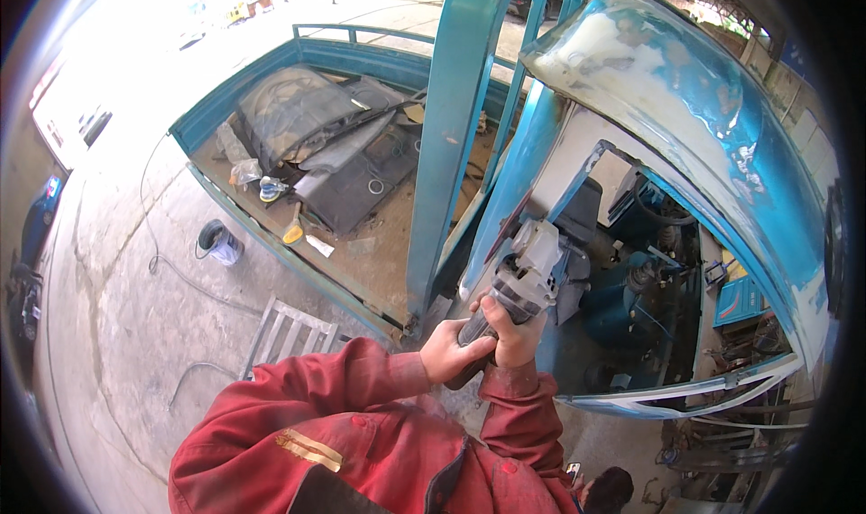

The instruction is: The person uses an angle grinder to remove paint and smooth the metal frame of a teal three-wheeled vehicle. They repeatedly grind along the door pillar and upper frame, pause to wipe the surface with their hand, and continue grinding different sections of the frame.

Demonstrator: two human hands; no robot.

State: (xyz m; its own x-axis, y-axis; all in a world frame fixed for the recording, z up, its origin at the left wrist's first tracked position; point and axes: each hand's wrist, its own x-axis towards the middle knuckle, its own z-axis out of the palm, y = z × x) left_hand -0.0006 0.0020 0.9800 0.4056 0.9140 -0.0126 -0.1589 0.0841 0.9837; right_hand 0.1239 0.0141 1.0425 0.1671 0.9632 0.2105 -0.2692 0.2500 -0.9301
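Both my hands are wrapped around an angle grinder [532,251] with a dark body and a pale, worn head. My left hand [447,350] grips the rear of its body. My right hand [512,335] closes around it farther forward, close to the head. The grinder head is over the rear edge of a blue cab's door opening [552,186]; whether its disc touches the metal cannot be made out. Above, the cab roof [686,72] shows blue paint with white and grey patches.
A blue truck bed [298,263] at left holds dark panels [361,176], a yellow-handled brush [293,229] and loose bits. On the concrete stand a bucket [219,243] and a slatted metal stand [293,334], near a trailing cable [185,278]. Someone's dark-haired head [610,489] shows below right.
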